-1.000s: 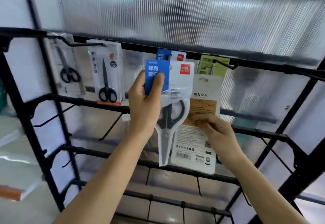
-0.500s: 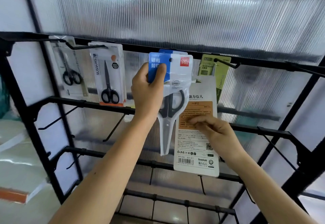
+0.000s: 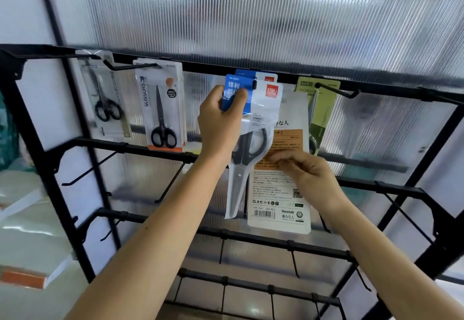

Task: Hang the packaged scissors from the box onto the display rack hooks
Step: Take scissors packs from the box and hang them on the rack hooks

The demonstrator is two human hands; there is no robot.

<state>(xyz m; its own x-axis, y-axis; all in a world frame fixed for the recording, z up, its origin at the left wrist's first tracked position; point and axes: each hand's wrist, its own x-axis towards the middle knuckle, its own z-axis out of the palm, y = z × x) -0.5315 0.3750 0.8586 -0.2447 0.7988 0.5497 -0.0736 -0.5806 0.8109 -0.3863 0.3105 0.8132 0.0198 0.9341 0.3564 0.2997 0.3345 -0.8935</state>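
My left hand (image 3: 221,123) grips the blue header of a packaged pair of black-handled scissors (image 3: 251,143), held up against the top bar of the black display rack (image 3: 213,67). Its hang hole sits at a hook tip, in front of another blue pack (image 3: 253,74) hanging there. My right hand (image 3: 303,169) pinches a white and orange scissors pack (image 3: 281,194), back side facing me, just right of the blue one. The box is out of view.
Two scissors packs (image 3: 160,113) hang at the upper left, a green pack (image 3: 324,116) on the hook at the right. Bare hooks jut from the lower bars (image 3: 276,241). White boxes (image 3: 27,264) lie at the left. A ribbed translucent panel backs the rack.
My left hand has lifted the blue pack up to the top bar hook. My right hand and the white pack shifted slightly right.
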